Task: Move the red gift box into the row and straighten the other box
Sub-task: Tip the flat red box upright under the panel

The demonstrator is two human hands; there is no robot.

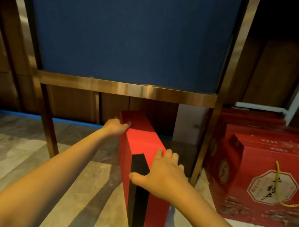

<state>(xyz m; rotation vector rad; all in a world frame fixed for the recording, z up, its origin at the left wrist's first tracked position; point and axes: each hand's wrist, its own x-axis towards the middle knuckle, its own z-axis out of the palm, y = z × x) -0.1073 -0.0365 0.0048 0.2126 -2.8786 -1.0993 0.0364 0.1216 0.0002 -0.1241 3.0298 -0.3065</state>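
Observation:
A tall, narrow red gift box (142,140) with a black band stands on its edge on the floor, its far end under the blue board's lower rail. My left hand (116,127) grips its far top corner. My right hand (162,173) clasps the near top edge, thumb on the black band and fingers over the right side. To the right, a row of red gift boxes (260,183) stands on the floor; the nearest has an octagonal label and a gold cord handle.
A blue board in a gold metal frame (127,89) stands straight ahead, its legs (49,123) either side of the box. Wooden wall panels lie behind. The floor (17,153) is marbled tile. A white panel (188,125) stands behind the right leg.

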